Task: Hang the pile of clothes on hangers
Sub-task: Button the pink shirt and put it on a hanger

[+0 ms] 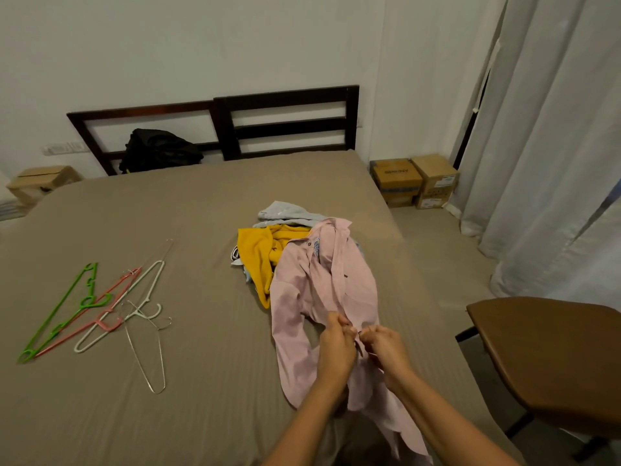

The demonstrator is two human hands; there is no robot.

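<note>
**Q:** What lies nearest the viewer?
**A:** Two bare forearms reach forward. The left hand (336,341) and right hand (386,344) meet over the lower front of a pink shirt (322,280).

**Q:** How are the fingers set?
**A:** On both hands the fingers (339,322) are curled and pinch the shirt's front edge, the two sets of tips almost touching. What sits between them is too small to tell.

**Q:** And the setting, by size?
**A:** The bed (168,210), under a taupe sheet, carries everything. The pink shirt lies spread out with its collar away from the viewer, its upper part resting on the pile of clothes, which shows a yellow garment (258,253) and a grey garment (285,211) behind it. Well apart to the left, overlapping on the sheet, lie a green hanger (64,307), a pink hanger (90,314), a white hanger (134,297) and a thin wire hanger (148,358).
</note>
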